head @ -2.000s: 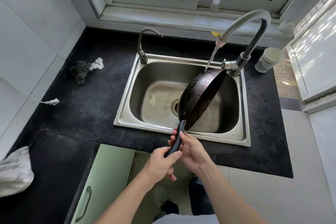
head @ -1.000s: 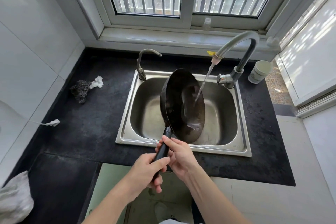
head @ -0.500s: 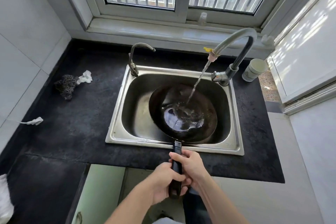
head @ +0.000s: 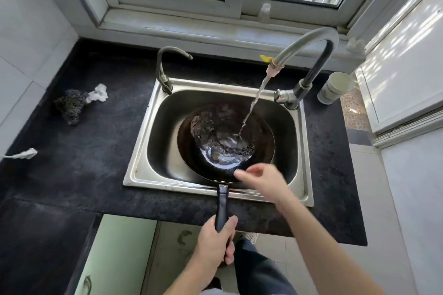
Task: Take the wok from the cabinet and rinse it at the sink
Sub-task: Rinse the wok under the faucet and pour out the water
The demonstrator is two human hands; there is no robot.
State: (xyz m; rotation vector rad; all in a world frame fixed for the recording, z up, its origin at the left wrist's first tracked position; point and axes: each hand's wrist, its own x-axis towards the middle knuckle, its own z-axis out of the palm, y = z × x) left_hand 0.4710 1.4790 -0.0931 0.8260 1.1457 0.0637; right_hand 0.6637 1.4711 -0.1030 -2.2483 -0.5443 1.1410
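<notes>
The black wok (head: 225, 136) lies bowl-up inside the steel sink (head: 141, 151), with its long dark handle sticking out over the front rim. Water runs from the tall curved tap (head: 309, 48) into the bowl and pools there. My left hand (head: 214, 240) is shut around the end of the handle, below the counter edge. My right hand (head: 262, 181) is off the handle, fingers apart, hovering over the wok's near right rim and holding nothing.
A second, smaller tap (head: 165, 67) stands at the sink's back left. A dark scouring pad (head: 70, 105) with a white rag lies on the black counter (head: 79, 163) to the left. A pale cup (head: 335, 87) sits at the right. A green cabinet door (head: 112, 258) hangs open below.
The wok went from tilted on edge to lying flat in the sink under the stream. My right hand let go of the handle and moved up over the rim.
</notes>
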